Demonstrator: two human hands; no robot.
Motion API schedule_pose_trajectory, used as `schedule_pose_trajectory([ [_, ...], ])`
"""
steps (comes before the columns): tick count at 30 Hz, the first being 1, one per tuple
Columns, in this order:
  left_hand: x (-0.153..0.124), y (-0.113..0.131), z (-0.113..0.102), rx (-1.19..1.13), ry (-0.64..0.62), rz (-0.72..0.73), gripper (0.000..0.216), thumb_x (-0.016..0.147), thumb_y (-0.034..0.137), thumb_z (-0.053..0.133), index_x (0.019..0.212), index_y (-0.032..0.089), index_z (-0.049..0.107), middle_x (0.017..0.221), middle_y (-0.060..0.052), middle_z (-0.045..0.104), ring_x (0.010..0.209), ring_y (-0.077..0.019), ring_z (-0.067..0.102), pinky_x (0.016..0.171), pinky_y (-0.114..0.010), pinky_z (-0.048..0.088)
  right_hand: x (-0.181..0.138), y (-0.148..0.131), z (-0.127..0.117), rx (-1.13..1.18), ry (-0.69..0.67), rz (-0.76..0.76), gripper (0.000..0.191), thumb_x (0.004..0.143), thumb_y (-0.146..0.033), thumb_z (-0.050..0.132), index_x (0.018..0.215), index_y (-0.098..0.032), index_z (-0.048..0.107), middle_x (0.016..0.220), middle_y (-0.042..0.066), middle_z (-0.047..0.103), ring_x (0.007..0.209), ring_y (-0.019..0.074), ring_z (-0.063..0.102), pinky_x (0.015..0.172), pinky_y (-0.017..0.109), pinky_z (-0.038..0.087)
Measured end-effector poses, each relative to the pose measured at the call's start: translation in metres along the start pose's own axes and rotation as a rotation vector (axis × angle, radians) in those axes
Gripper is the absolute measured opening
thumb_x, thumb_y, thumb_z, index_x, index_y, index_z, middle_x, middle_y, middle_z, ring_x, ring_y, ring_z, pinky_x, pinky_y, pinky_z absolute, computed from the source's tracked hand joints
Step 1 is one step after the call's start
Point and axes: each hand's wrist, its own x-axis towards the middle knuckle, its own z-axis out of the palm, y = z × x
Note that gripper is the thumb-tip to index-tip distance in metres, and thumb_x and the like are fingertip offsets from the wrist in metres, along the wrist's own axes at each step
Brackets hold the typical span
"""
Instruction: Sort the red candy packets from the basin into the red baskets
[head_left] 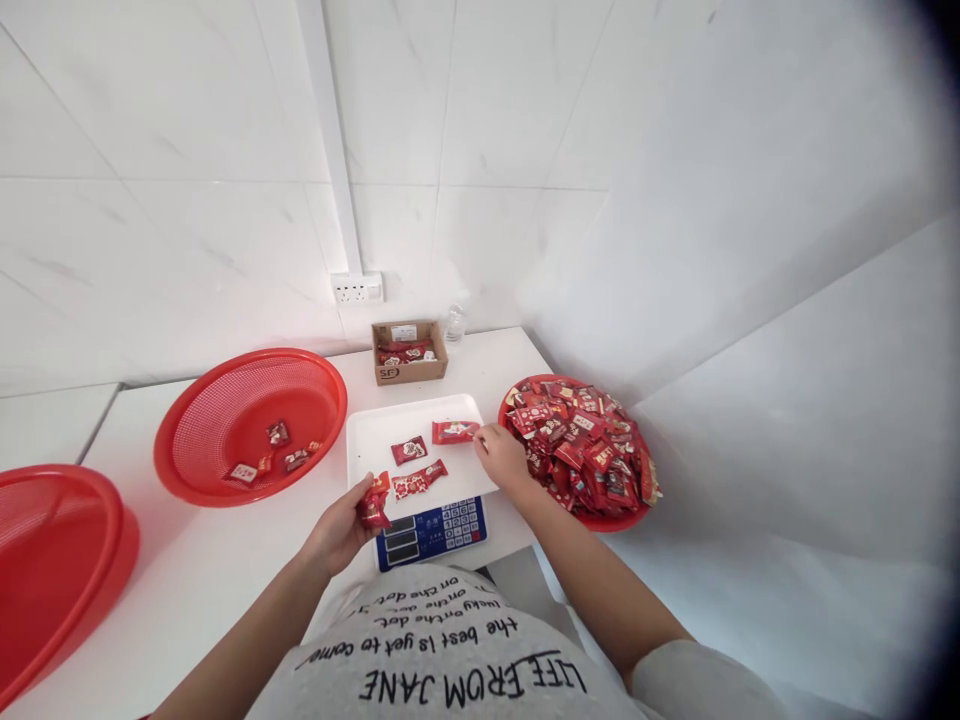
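Observation:
Red wrapped candies (374, 503) are gripped in my left hand (337, 530), at the near left corner of a white weighing tray (367, 435). My right hand (501, 455) reaches over the tray's right side, its fingers pinched on the end of a long red packet (454, 432). Two other wrapped pieces lie on the tray: a dark red candy (409, 450) and a patterned red packet (420, 480). Below the tray shows the scale's blue keypad panel (435, 532).
A red basket (637, 512) heaped with wrapped candies stands at the right. On the left, a red mesh basket (202, 400) holds several candies, with another red basket (112, 530) nearer. A cardboard box (416, 373) and a clear bottle (454, 323) stand at the back by the wall.

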Motion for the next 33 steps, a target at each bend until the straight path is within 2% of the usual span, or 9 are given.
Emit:
schedule_pose_trajectory([
  [3,0.002,-0.001,-0.005,-0.017,0.021,-0.005,0.018,0.087,0.028,0.052,0.077,0.013,0.054,0.061,0.0,0.056,0.043,-0.0059,0.049,0.042,-0.019,0.044,-0.016,-0.007,0.015,0.086,-0.138,-0.014,0.024,0.089,-0.025,0.042,0.1,-0.023,0.063,0.101,0.005,0.064,0.092,0.0171,0.058,0.075,0.026,0.041],
  [5,0.002,-0.003,-0.007,-0.021,0.027,-0.011,0.019,0.087,0.028,0.053,0.077,0.012,0.054,0.061,0.0,0.056,0.043,-0.0059,0.049,0.042,-0.019,0.045,-0.025,-0.011,0.02,0.167,-0.178,-0.044,0.028,0.089,-0.027,0.041,0.108,-0.025,0.061,0.108,0.003,0.063,0.098,0.0169,0.057,0.08,0.027,0.043],
  [10,0.0,-0.005,-0.004,0.005,0.013,-0.006,0.017,0.086,0.028,0.053,0.079,0.012,0.056,0.061,0.0,0.058,0.044,-0.0072,0.052,0.042,-0.019,0.045,-0.043,-0.022,0.026,0.24,-0.153,-0.081,0.032,0.089,-0.027,0.04,0.114,-0.023,0.06,0.111,0.006,0.061,0.104,0.018,0.055,0.09,0.03,0.042],
  [16,-0.003,-0.006,0.002,0.019,-0.01,-0.01,0.018,0.087,0.026,0.052,0.078,0.012,0.057,0.058,0.0,0.057,0.044,-0.0084,0.053,0.044,-0.021,0.048,-0.049,-0.041,0.043,0.144,-0.21,-0.24,0.039,0.086,-0.024,0.045,0.125,-0.026,0.052,0.123,0.006,0.052,0.111,0.0205,0.048,0.09,0.033,0.042],
  [19,-0.002,-0.006,0.001,0.013,-0.007,-0.009,0.017,0.087,0.027,0.052,0.078,0.012,0.057,0.059,0.0,0.058,0.045,-0.0084,0.053,0.045,-0.021,0.048,-0.048,-0.046,0.045,0.094,-0.205,-0.244,0.036,0.087,-0.028,0.046,0.121,-0.027,0.055,0.124,0.006,0.05,0.109,0.0216,0.047,0.086,0.033,0.043],
  [24,-0.002,-0.006,-0.006,0.008,0.017,0.001,0.017,0.087,0.027,0.053,0.078,0.012,0.057,0.061,-0.001,0.059,0.044,-0.0074,0.053,0.041,-0.018,0.045,-0.05,-0.048,0.039,0.031,-0.154,-0.187,0.025,0.088,-0.029,0.044,0.103,-0.023,0.064,0.11,0.008,0.056,0.098,0.0212,0.05,0.081,0.034,0.042],
  [27,-0.003,-0.007,-0.008,0.012,0.024,0.001,0.018,0.087,0.027,0.053,0.079,0.012,0.057,0.062,-0.001,0.06,0.045,-0.0074,0.053,0.041,-0.018,0.045,-0.048,-0.057,0.038,0.026,-0.09,-0.275,0.025,0.087,-0.031,0.047,0.105,-0.024,0.063,0.12,0.009,0.054,0.112,0.0239,0.045,0.092,0.04,0.036],
  [29,-0.003,-0.007,-0.008,0.017,0.024,0.006,0.017,0.087,0.027,0.053,0.079,0.012,0.057,0.062,-0.001,0.059,0.045,-0.0074,0.053,0.041,-0.019,0.045,-0.042,-0.066,0.042,0.024,-0.067,-0.369,0.03,0.086,-0.035,0.05,0.113,-0.027,0.06,0.132,0.009,0.047,0.123,0.0266,0.036,0.101,0.048,0.025],
  [33,-0.003,-0.008,-0.007,0.023,0.011,0.019,0.018,0.086,0.028,0.053,0.078,0.013,0.057,0.06,0.0,0.058,0.043,-0.007,0.051,0.041,-0.019,0.045,-0.025,-0.083,0.052,-0.01,-0.122,-0.495,0.038,0.085,-0.039,0.051,0.122,-0.03,0.053,0.143,0.007,0.037,0.134,0.0313,0.021,0.103,0.062,0.008],
])
